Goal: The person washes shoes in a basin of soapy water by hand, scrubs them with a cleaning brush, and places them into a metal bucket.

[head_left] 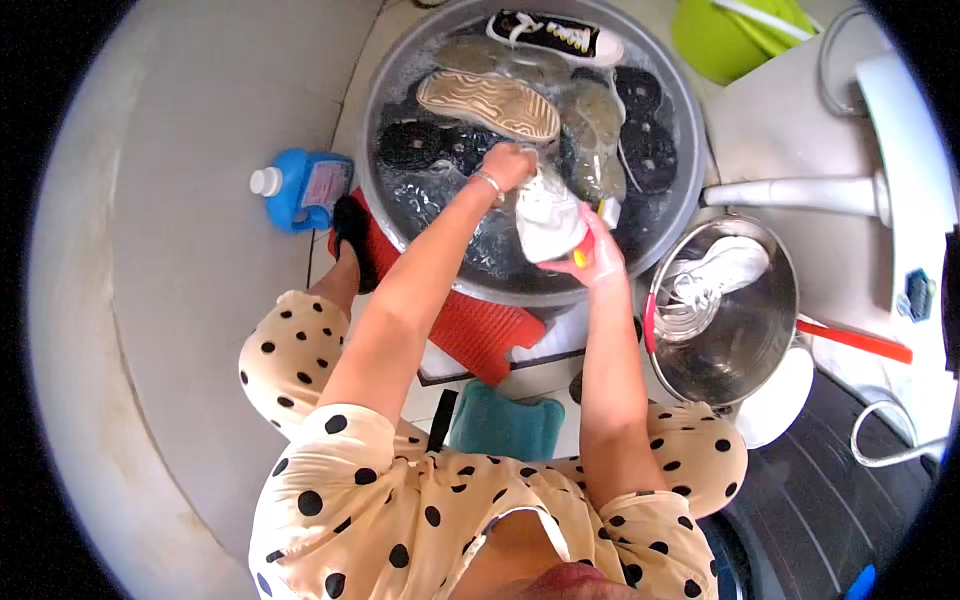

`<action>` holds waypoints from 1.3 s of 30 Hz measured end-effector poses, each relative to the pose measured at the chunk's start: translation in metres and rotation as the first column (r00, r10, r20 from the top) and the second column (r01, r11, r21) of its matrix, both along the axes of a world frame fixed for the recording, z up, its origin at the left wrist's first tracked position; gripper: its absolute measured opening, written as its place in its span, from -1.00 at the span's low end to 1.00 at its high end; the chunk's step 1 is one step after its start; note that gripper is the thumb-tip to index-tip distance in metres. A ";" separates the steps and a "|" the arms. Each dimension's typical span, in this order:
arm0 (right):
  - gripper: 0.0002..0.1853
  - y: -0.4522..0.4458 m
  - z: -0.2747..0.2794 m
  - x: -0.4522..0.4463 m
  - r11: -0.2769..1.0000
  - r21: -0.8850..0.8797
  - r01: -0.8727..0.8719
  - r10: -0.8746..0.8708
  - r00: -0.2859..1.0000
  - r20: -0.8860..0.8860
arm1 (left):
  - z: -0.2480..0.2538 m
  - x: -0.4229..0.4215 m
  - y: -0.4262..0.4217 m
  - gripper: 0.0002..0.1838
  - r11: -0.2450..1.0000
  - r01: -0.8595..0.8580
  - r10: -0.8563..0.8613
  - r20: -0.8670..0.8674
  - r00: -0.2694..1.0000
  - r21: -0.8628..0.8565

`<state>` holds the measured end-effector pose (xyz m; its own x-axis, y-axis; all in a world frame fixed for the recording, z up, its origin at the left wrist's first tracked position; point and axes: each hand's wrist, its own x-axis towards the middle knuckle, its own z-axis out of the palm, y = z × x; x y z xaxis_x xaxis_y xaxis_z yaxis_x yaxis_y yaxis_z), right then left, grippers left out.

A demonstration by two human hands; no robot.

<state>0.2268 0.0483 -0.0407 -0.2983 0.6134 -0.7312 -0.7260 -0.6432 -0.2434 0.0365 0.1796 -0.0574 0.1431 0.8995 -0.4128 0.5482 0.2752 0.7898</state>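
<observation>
Over the near part of a large grey basin [690, 190], I hold a white shoe [548, 218] in both hands. My left hand [510, 168], with a bracelet at its wrist, is closed around the far end of the shoe. My right hand [598, 255] grips the near end, thumb and fingers spread around it. A yellow and orange-red piece [583, 252] shows against the right palm; its kind is unclear. In the basin's water lie a tan-soled shoe [488, 104], a black and white sneaker [555, 37] and several other shoes, some sole up.
Right of the basin stands a steel pot [725, 345] with a white shoe [722, 272] in it and a red handle. A blue bottle [308, 190] is at the left, a lime green bucket [740, 40] at the back right. A red mat [480, 335] and a teal stool [507, 422] lie nearer me.
</observation>
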 end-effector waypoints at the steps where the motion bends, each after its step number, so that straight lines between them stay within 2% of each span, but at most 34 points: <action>1: -0.35 0.000 0.033 -0.001 1.000 0.001 0.023 -0.023 0.999 0.024 | 0.000 -0.003 0.005 -0.69 0.998 -0.065 0.067 0.083 0.994 -0.019; 2: -0.38 0.005 0.047 -0.002 0.997 0.053 0.059 -0.049 0.984 -0.171 | 0.005 -0.004 0.001 -0.77 0.966 -0.202 0.240 0.282 0.929 -0.159; 3: -0.38 0.004 0.063 0.000 0.989 0.144 0.037 -0.021 0.994 -0.111 | 0.009 -0.005 -0.003 -0.78 0.946 -0.255 0.314 0.377 0.872 -0.198; 5: -0.40 0.007 0.109 -0.005 0.975 0.220 -0.031 0.019 0.998 0.056 | 0.033 -0.001 -0.020 -0.80 0.890 -0.340 0.454 0.543 0.706 -0.303; 6: -0.45 0.003 0.138 -0.006 0.984 0.179 -0.027 0.009 0.995 0.104 | 0.045 0.007 -0.026 -0.84 0.862 -0.348 0.504 0.686 0.525 -0.367; 7: -0.48 -0.002 0.171 -0.009 0.985 0.165 -0.045 0.011 0.980 0.199 | 0.073 0.009 -0.037 -0.84 0.863 -0.316 0.505 0.707 0.495 -0.395; 9: -0.51 0.002 0.198 -0.011 0.958 0.283 -0.047 -0.062 0.929 0.364 | 0.137 0.010 -0.062 -0.81 0.861 -0.241 0.509 0.739 0.441 -0.449; 10: -0.54 0.001 0.220 -0.014 0.941 0.333 -0.064 -0.094 0.894 0.438 | 0.146 0.012 -0.066 -0.81 0.883 -0.206 0.469 0.785 0.404 -0.422; 11: -0.61 -0.004 0.247 -0.019 0.914 0.389 -0.118 -0.120 0.835 0.537 | 0.166 0.009 -0.073 -0.82 0.890 -0.150 0.449 0.777 0.440 -0.430; 13: -0.66 -0.014 0.292 -0.025 0.840 0.463 -0.283 -0.186 0.651 0.736 | 0.213 0.010 -0.095 -0.82 0.896 -0.162 0.439 0.777 0.451 -0.413; 14: -0.68 -0.025 0.323 -0.034 0.775 0.554 -0.303 -0.232 0.679 0.696 | 0.235 0.011 -0.104 -0.81 0.901 -0.163 0.431 0.793 0.430 -0.401; 15: -0.68 -0.020 0.324 -0.030 0.697 0.620 -0.359 -0.300 0.639 0.708 | 0.243 0.011 -0.106 -0.81 0.923 -0.112 0.381 0.839 0.388 -0.367; 17: -0.68 -0.048 0.387 -0.049 0.674 0.579 -0.459 -0.284 0.563 0.776 | 0.257 0.010 -0.106 -0.81 0.956 -0.014 0.283 0.911 0.301 -0.292; 18: -0.67 -0.052 0.399 -0.049 0.638 0.593 -0.492 -0.327 0.524 0.787 | 0.269 0.008 -0.110 -0.77 0.966 -0.023 0.250 0.917 0.310 -0.256; 21: -0.67 -0.049 0.421 -0.046 0.515 0.529 -0.674 -0.499 0.267 0.825 | 0.305 -0.004 -0.127 -0.71 0.997 0.032 0.052 0.935 0.352 -0.068; 22: -0.67 -0.053 0.432 -0.050 0.512 0.549 -0.661 -0.482 0.308 0.820 | 0.310 -0.013 -0.128 -0.65 0.990 0.125 -0.109 0.916 0.387 0.065; 25: -0.67 -0.067 0.458 -0.059 0.447 0.562 -0.696 -0.523 0.307 0.795 | 0.308 -0.018 -0.153 -0.54 0.969 0.002 -0.201 0.782 0.590 0.248; 26: -0.68 -0.068 0.462 -0.061 0.411 0.574 -0.709 -0.544 0.314 0.778 | 0.295 -0.023 -0.150 -0.42 0.970 0.065 -0.231 0.801 0.552 0.235; 27: -0.69 -0.071 0.467 -0.063 0.392 0.583 -0.711 -0.555 0.322 0.767 | 0.279 -0.027 -0.151 -0.46 0.963 0.075 -0.243 0.709 0.662 0.260; 29: -0.70 -0.077 0.478 -0.066 0.355 0.600 -0.717 -0.579 0.335 0.743 | 0.220 -0.033 -0.134 -0.55 0.966 0.069 -0.231 0.711 0.664 0.249; 30: -0.76 -0.083 0.485 -0.066 0.358 0.560 -0.747 -0.570 0.301 0.765 | 0.221 -0.041 -0.139 -0.58 0.970 0.043 -0.193 0.658 0.728 0.238; 32: -0.79 -0.088 0.493 -0.066 0.360 0.607 -0.708 -0.524 0.385 0.760 | 0.223 -0.056 -0.156 -0.65 0.976 -0.009 -0.113 0.537 0.836 0.219; 33: -0.81 -0.090 0.495 -0.065 0.364 0.628 -0.687 -0.499 0.426 0.755 | 0.220 -0.062 -0.158 -0.68 0.983 -0.061 -0.051 0.579 0.813 0.171; 34: -0.82 -0.090 0.496 -0.061 0.365 0.588 -0.722 -0.492 0.386 0.780 | 0.214 -0.068 -0.159 -0.71 0.987 -0.110 0.014 0.617 0.787 0.118; 35: -0.82 -0.092 0.497 -0.059 0.374 0.617 -0.692 -0.460 0.439 0.772 | 0.227 -0.071 -0.170 -0.73 0.986 -0.159 0.084 0.647 0.758 0.058; 36: -0.81 -0.095 0.496 -0.057 0.384 0.644 -0.661 -0.428 0.491 0.759 | 0.241 -0.072 -0.178 -0.69 0.942 -0.264 0.334 0.653 0.680 -0.206; 37: -0.81 -0.098 0.494 -0.057 0.394 0.671 -0.628 -0.396 0.543 0.741 | 0.241 -0.070 -0.176 -0.64 0.928 -0.255 0.369 0.777 0.510 -0.272; 38: -0.82 -0.098 0.488 -0.057 0.409 0.656 -0.634 -0.377 0.537 0.754 | 0.239 -0.068 -0.174 -0.60 0.913 -0.230 0.397 0.861 0.318 -0.336; 39: -0.84 -0.099 0.481 -0.059 0.410 0.685 -0.602 -0.386 0.566 0.729 | 0.240 -0.066 -0.171 -0.55 0.900 -0.190 0.418 0.901 0.114 -0.393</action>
